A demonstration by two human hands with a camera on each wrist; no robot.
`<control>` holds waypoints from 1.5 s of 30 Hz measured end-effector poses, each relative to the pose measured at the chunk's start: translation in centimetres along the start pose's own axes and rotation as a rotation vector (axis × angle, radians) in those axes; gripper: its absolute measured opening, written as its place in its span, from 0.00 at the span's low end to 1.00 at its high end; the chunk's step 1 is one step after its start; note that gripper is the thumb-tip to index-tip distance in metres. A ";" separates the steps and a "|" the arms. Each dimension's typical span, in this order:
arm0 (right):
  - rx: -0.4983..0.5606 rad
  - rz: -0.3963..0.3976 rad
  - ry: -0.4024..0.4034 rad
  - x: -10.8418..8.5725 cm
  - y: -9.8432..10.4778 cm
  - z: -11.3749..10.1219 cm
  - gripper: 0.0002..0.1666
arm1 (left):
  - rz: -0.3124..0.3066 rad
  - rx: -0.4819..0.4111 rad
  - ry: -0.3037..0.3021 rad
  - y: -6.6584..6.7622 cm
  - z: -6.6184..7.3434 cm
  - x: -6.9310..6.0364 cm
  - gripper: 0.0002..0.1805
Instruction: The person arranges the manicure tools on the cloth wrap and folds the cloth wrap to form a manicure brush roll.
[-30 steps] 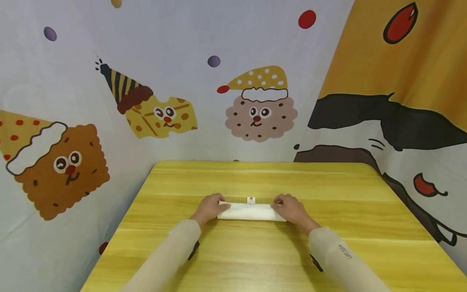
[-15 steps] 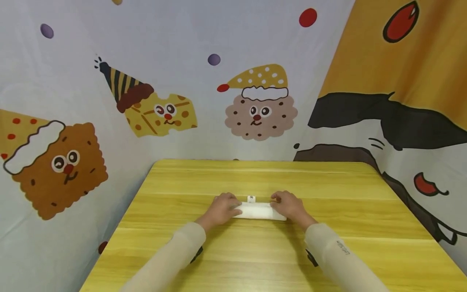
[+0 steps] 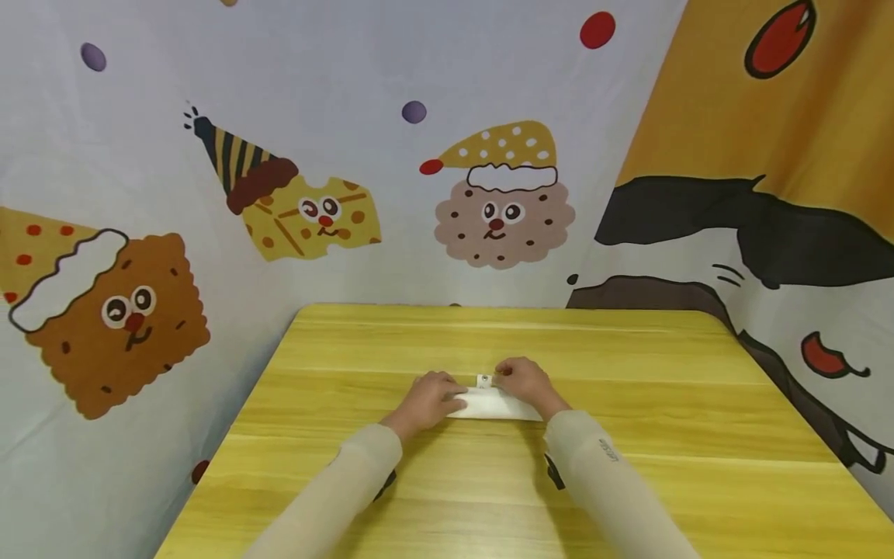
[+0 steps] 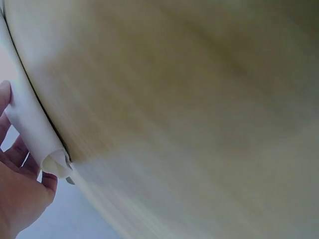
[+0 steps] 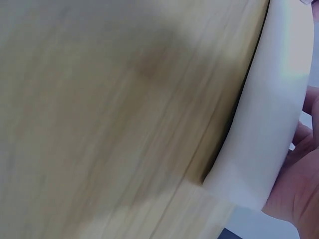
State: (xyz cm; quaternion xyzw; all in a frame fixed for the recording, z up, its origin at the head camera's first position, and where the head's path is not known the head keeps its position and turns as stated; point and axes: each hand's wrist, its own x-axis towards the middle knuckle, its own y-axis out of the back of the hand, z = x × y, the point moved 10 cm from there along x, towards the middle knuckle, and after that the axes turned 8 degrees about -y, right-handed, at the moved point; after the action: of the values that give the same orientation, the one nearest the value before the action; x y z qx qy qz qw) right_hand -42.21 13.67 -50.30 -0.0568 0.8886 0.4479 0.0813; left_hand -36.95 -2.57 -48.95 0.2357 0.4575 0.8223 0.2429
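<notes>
A white rolled-up piece of smooth, pliable material lies crosswise on the table. A short white tab with a round metal snap sticks out from its far side. My left hand grips the roll's left end, thumb on the near side and fingers behind. In the left wrist view, the open spiral end of the roll shows beside the fingers. My right hand reaches over the roll, with thumb and index finger pinching at the tab's right edge. Its other fingers are curled behind the roll in the right wrist view.
The yellow wood-grain table stretches out on all sides of the roll. Behind it hangs a pale cloth backdrop printed with cartoon snacks. Both forearms wear light sleeves, with dark wrist devices underneath.
My left hand has slid inward along the roll from its left end. My right hand has left the roll's right end and moved left to the snap tab.
</notes>
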 end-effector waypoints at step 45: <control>0.339 -0.073 0.073 0.8 -1.2 -0.6 0.06 | 0.076 -0.401 0.250 -0.6 -2.0 2.3 0.10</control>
State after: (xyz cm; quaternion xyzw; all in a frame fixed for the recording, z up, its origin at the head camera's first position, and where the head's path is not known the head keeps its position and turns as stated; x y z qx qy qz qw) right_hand -42.87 12.47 -51.01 -0.0907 0.9510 0.2863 0.0734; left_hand -39.86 -2.14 -50.05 0.0960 0.3024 0.9280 0.1951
